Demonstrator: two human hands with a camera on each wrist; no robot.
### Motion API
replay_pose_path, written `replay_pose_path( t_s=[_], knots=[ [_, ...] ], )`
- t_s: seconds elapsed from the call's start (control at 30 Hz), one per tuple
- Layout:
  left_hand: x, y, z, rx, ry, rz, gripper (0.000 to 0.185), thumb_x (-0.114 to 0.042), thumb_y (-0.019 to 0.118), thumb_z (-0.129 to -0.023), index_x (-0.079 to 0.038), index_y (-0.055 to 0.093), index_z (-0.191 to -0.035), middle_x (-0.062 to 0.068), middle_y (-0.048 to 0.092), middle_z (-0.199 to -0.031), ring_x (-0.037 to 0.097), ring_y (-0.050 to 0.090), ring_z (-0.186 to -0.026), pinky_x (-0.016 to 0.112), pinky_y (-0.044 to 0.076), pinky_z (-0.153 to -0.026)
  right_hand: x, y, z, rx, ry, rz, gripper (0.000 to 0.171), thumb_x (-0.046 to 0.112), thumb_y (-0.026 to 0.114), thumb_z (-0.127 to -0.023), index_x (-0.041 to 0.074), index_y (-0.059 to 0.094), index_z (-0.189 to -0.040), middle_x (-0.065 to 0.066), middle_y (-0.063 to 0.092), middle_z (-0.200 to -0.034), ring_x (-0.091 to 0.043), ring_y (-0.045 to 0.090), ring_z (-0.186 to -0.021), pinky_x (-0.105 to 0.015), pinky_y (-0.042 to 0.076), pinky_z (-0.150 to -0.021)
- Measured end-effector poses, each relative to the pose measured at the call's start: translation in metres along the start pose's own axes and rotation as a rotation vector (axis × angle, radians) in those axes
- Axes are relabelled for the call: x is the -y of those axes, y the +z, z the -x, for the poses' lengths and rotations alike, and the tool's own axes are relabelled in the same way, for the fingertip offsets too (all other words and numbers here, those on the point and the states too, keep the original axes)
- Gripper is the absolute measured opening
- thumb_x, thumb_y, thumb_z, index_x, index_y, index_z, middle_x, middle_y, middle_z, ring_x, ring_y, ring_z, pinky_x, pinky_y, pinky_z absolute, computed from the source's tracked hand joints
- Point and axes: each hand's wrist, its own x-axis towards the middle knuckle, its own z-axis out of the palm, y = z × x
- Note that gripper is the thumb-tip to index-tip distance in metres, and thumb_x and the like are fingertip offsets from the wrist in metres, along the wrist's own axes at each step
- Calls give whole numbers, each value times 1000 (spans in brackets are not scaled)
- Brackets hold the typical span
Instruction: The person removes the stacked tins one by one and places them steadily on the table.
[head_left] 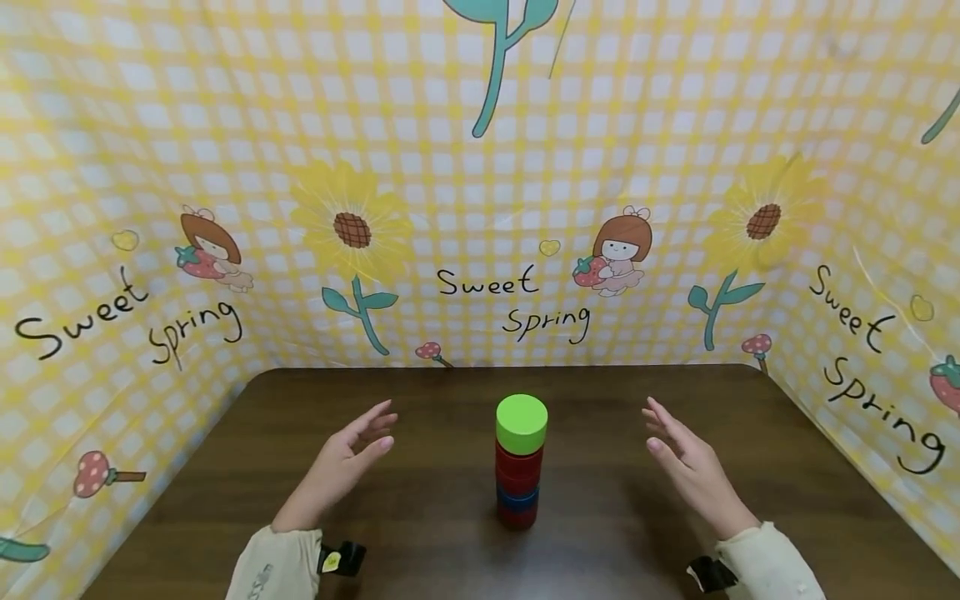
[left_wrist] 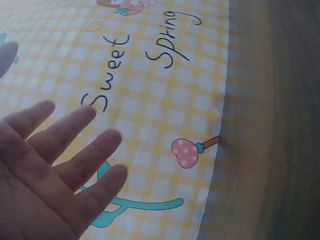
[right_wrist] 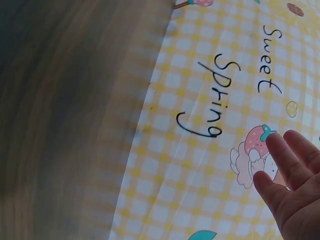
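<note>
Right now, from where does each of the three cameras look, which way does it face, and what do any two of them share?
Head: worn on the head, facing forward and down at the stack of discs on the brown table; both forearms show, left hand and right hand open either side.
Left wrist: looks along the open left hand at the yellow backdrop and the table edge.
Right wrist: looks past the right hand's fingertips at the same backdrop.
Shared: both wrist views show "Sweet Spring" lettering and the table, not the stack.
</note>
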Motion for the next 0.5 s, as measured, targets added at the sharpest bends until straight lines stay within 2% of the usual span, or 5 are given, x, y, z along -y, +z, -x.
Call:
replay_pose_path(
  t_s=[0.13,0.23,0.37,0.5],
  knots=[
    [-1,-1,1,29,-49,112,51,-12,55,-98,3,38,-143,25,51,-133,16,58,-110,23,47,-86,3,5,-3,-25,19,-83,46,1,60,-92,-4,47,-137,-16,61,-120,0,57,-103,-14,46,-78],
    [-5,2,0,42,-82,198,51,-13,55,-97,3,38,-143,25,50,-134,5,56,-107,22,45,-89,7,8,-7,-51,73,-146,43,3,63,-91,-5,52,-132,1,64,-112,0,59,-97,-13,46,-76],
    [-10,10,-5,55,-97,262,52,-12,57,-96,2,39,-143,24,51,-134,5,56,-105,22,45,-89,15,13,-12,-86,129,-198,42,3,68,-87,-4,56,-127,21,60,-103,0,60,-93,-13,46,-76],
    [-17,21,-12,61,-75,303,53,-9,60,-93,5,41,-141,25,54,-130,12,58,-104,23,47,-87,24,21,-18,-101,122,-234,44,1,72,-83,-4,58,-124,16,63,-102,1,59,-94,-12,45,-78]
  ],
)
